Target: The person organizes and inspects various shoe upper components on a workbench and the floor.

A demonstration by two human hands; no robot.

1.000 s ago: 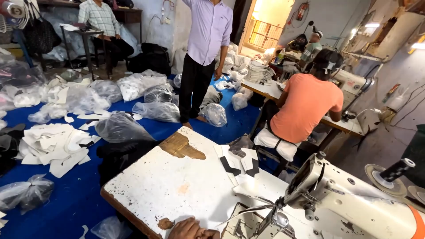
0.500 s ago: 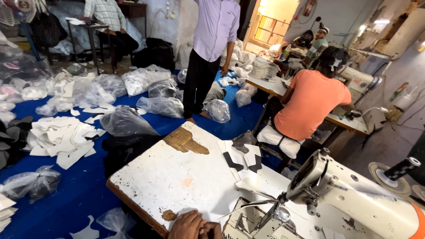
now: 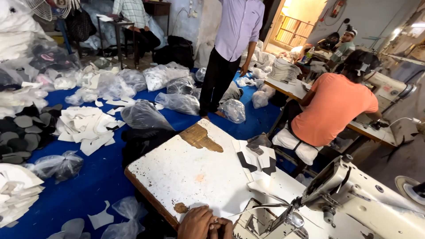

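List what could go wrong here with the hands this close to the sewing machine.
1. The hands rest together at the table edge, right beside the sewing machine; fingers could drift toward its needle area, which is hard to see here.
2. The stack of black and white cut pieces lies loosely near the machine and might slide off or snag.
3. The table's chipped, bare-wood corner may catch fabric.

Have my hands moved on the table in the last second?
Yes. The hands now lie further onto the white table, past the chipped brown spot at its near edge.
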